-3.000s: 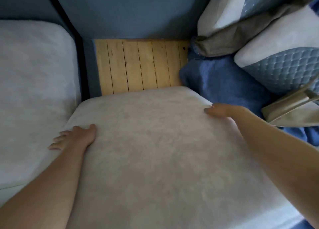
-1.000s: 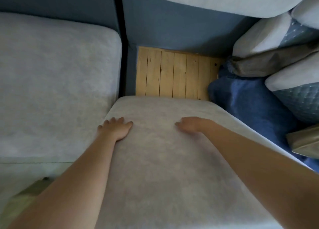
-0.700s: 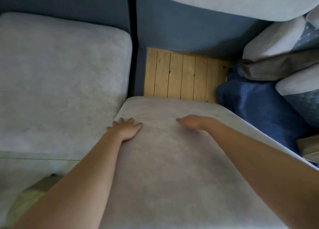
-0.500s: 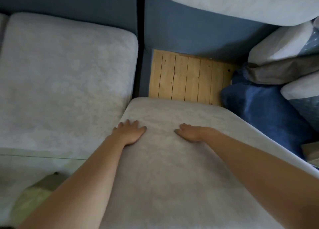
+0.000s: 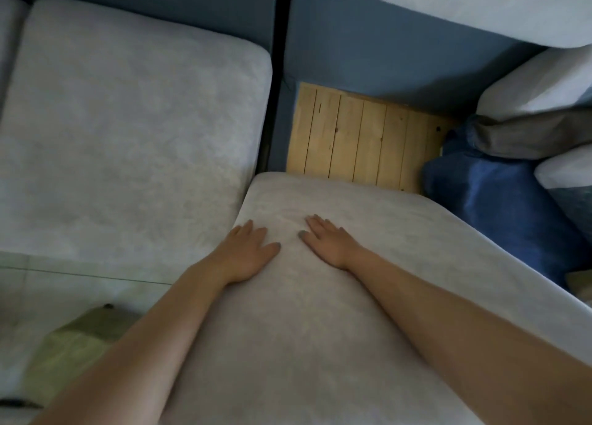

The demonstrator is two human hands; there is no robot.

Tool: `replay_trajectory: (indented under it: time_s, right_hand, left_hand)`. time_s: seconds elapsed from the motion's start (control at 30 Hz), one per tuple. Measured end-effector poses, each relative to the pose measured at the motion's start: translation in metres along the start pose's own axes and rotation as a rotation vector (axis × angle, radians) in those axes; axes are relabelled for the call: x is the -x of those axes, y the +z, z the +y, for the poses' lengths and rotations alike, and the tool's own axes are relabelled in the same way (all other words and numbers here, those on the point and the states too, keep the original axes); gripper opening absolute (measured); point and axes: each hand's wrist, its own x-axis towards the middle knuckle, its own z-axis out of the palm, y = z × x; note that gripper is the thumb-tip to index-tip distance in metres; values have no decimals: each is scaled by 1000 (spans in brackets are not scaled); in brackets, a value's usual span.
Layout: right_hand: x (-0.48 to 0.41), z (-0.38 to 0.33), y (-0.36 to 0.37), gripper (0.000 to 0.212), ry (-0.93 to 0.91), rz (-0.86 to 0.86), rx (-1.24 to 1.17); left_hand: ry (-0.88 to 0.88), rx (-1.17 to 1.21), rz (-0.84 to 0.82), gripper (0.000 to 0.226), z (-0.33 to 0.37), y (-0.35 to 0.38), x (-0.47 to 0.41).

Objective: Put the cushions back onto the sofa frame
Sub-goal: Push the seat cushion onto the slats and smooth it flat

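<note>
Seat cushion (image 5: 320, 312) is being pressed flat by left hand (image 5: 248, 251) and right hand (image 5: 330, 245), fingers straight, nothing gripped; wooden slats (image 5: 362, 136) are being left exposed beyond it.

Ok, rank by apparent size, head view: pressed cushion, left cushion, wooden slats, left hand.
1. Pressed cushion and left cushion: alike, and the pressed one is nearer, so unranked.
2. Wooden slats.
3. Left hand.

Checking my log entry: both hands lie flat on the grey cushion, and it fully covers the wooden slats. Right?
Not fully. The head view shows the left hand and right hand flat on the grey cushion, but wooden slats lie bare beyond its far edge.
</note>
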Motion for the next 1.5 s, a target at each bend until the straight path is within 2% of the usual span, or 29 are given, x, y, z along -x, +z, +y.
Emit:
replay_trajectory:
  time_s: [0.1, 0.2, 0.23, 0.3, 0.37, 0.5, 0.53, 0.6, 0.63, 0.7, 0.73, 0.8, 0.83, 0.9, 0.93, 1.0, 1.07, 1.1, 1.13, 1.2, 1.23, 1.3, 1.37, 1.43, 1.5]
  right_hand:
    - [-17, 5, -11, 67, 32, -100, -38]
    - [-22, -4, -25, 67, -7, 35, -199]
    - [-17, -12, -13, 66, -46, 48, -161]
    - [-16, -18, 10, 66, -67, -38, 39]
    - [-26, -19, 1, 69, -73, -69, 48]
    - [-32, -37, -26, 61, -122, 114, -175]
    - [-28, -45, -11, 59, -153, 92, -108]
    - [-28, -50, 14, 57, -139, -64, 142]
    - [-35, -49, 10, 57, -103, -132, 150]
    - [-53, -57, -20, 57, -44, -191, 2]
    - [-59, -64, -36, 56, -33, -161, -121]
    - [-62, -78, -35, 53, -114, 27, -242]
    - [-57, -84, -15, 53, -168, 56, -122]
    - [-56, -86, 18, 52, -199, -62, 187]
    - [-61, -85, 16, 51, -193, -133, 200]
    - [-76, -94, -8, 49, -193, -191, 11]
    - [-73, -107, -25, 45, -244, -154, -162]
    - [-69, -106, -14, 43, -305, -99, -171]
    - [-62, -104, 2, 41, -344, -76, -64]
    - [-57, -98, 19, 39, -346, -164, 181]
    - [-58, -100, 14, 40, -328, -221, 172]
    - [-60, -114, -16, 41, -311, -278, 0]
    - [-50, -118, -21, 39, -376, -177, -137]
    - [-32, -111, 2, 39, -395, -116, 36]
    - [-24, -105, 8, 41, -361, -214, 205]
  left_hand:
    - [17, 110, 29, 61, -6, -1, 14]
    - [66, 252, 54, 61, -9, 1, 30]
    - [80, 298, 56, 62, -10, 4, 35]
    - [100, 381, 60, 63, -13, 7, 44]
    - [116, 455, 86, 59, -17, 5, 48]
    - [135, 500, 77, 56, -21, 4, 57]
    - [124, 505, 67, 58, -23, 6, 60]
    - [107, 503, 46, 65, -26, 10, 67]
    - [103, 514, 48, 68, -28, 12, 69]
    - [101, 567, 48, 70, -29, 11, 74]
    - [106, 580, 38, 71, -28, 11, 76]
    - [109, 585, 26, 72, -29, 10, 77]
    - [108, 575, 21, 73, -29, 10, 79]
    - [126, 523, 2, 70, -29, 12, 80]
    - [135, 520, -5, 67, -29, 11, 82]
    - [135, 573, -6, 62, -29, 10, 86]
    - [132, 592, 1, 60, -31, 11, 88]
    - [125, 591, 11, 59, -32, 12, 90]
    - [114, 584, 21, 59, -32, 13, 92]
    - [105, 567, 30, 59, -31, 15, 95]
    - [100, 583, 39, 58, -31, 15, 98]
    - [95, 633, 53, 56, -30, 12, 101]
    - [97, 649, 64, 56, -30, 10, 101]
    - [99, 645, 88, 56, -29, 10, 101]
    - [108, 617, 94, 56, -26, 12, 104]
